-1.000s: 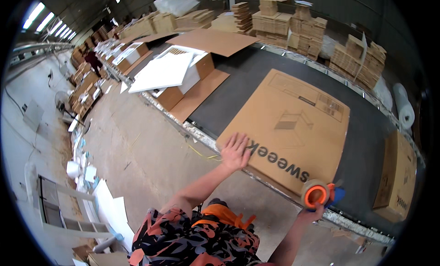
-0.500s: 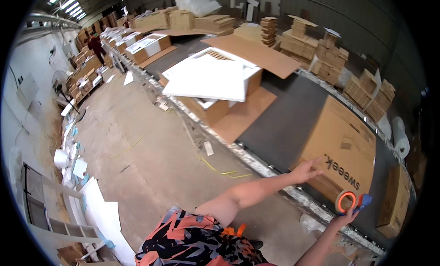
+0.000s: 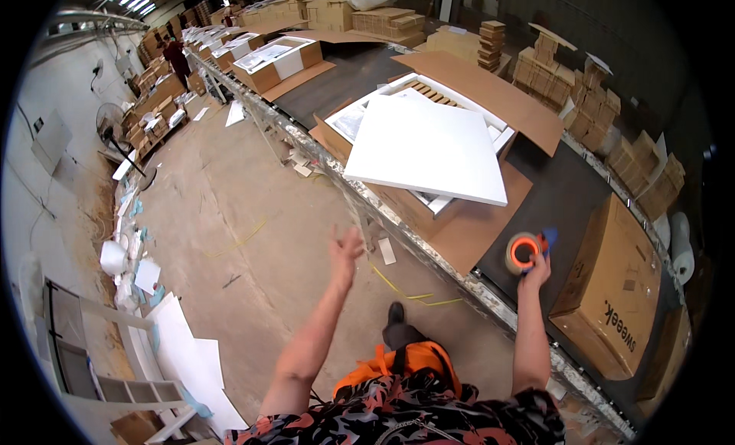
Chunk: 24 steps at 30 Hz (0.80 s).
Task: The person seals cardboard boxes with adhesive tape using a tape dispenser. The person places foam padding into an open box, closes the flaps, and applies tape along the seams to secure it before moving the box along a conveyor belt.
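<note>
My right hand (image 3: 538,270) is closed on a tape dispenser (image 3: 525,253) with an orange core and a blue part, held above the dark conveyor belt (image 3: 490,273). Over the floor beside the conveyor, my left hand (image 3: 346,250) is raised with its fingers apart, holding nothing. Ahead of both hands lies an open carton (image 3: 527,186) with its flaps spread. A white foam sheet (image 3: 432,148) rests askew on top of it, and wooden slats (image 3: 432,93) show at its far side. Right of my right hand sits a closed brown carton (image 3: 612,292).
More open cartons (image 3: 279,62) line the conveyor farther off. Stacks of cardboard (image 3: 543,73) stand beyond the belt. At the left are a standing fan (image 3: 115,127), white sheets (image 3: 184,353) and scraps along the wall. A person in dark red (image 3: 176,60) stands far back.
My left hand has left the closed carton and swung left over the floor. My right hand has moved forward and left with the tape dispenser. My view has turned toward the open carton.
</note>
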Tool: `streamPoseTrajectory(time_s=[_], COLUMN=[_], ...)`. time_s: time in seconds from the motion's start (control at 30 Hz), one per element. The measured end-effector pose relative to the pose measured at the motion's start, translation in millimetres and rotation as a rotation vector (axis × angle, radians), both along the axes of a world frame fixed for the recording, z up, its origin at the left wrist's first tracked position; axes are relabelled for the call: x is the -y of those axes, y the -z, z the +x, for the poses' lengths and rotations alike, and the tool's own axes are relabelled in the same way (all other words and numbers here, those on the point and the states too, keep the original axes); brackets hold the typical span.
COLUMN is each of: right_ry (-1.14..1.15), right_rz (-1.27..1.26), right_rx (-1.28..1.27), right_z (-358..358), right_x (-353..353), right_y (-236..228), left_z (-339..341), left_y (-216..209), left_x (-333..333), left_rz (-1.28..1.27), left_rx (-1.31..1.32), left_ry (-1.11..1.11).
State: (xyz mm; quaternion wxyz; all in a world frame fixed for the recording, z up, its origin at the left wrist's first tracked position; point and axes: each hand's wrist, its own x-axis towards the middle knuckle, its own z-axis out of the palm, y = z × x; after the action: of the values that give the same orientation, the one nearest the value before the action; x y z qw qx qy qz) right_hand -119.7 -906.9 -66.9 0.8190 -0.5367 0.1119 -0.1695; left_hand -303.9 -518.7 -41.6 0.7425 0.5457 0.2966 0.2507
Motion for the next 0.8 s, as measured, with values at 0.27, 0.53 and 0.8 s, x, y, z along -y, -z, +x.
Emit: streamPoseTrajectory(time_s=[0.27, 0.53, 0.8], right_ry=[0.175, -0.01, -0.493], right_rz=[-0.82, -0.059, -0.443], right_rx=[-0.517, -0.113, -0.085], right_z=[126.9, 127.0, 98.9], right_x=[-44.8, -22.0, -158.3], right_y=[114.8, -1.3, -111.3], left_z=[107.2, 197.2, 262.0], left_y=[-70.5, -155.3, -156.6], left_x=[-67.2, -140.0, -262.4], left_rz=[-0.216, 0.143, 0.122], left_rx=[-0.131, 0.032, 0.053], left_ry=[0.293, 0.262, 0.56])
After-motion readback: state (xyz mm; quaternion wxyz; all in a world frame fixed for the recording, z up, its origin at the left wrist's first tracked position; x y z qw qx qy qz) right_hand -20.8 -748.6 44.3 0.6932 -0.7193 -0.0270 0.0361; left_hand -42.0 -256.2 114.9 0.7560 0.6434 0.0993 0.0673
